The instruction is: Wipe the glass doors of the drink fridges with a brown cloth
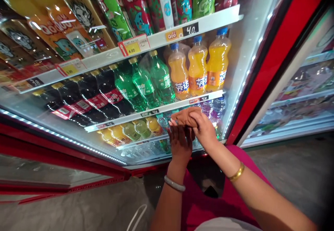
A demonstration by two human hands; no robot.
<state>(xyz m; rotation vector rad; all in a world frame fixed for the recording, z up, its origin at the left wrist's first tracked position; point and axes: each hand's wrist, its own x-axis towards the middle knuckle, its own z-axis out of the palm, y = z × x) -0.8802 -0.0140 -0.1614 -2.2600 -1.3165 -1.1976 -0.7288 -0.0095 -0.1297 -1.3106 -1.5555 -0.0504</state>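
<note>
A brown cloth (185,117), folded or bunched, is between my two hands in front of the drinks cooler's lower shelves. My right hand (205,128) is closed on the cloth's right part, with its fingers bent over it. Just below and to the left, my left hand (180,144) holds the cloth's lower left edge at the fingertips; part of its grip is hidden by the cloth. Behind the cloth are small bottles, including purple-labelled bottles (208,108). Above it runs a white shelf edge (177,105) with price tags.
Orange soda bottles (198,65), green soda bottles (159,72) and cola bottles (86,95) stand on the shelf above my hands. Juice bottles (134,8) fill the top shelf. A red door frame (281,50) rises at right; another red-framed door (65,154) stands at lower left.
</note>
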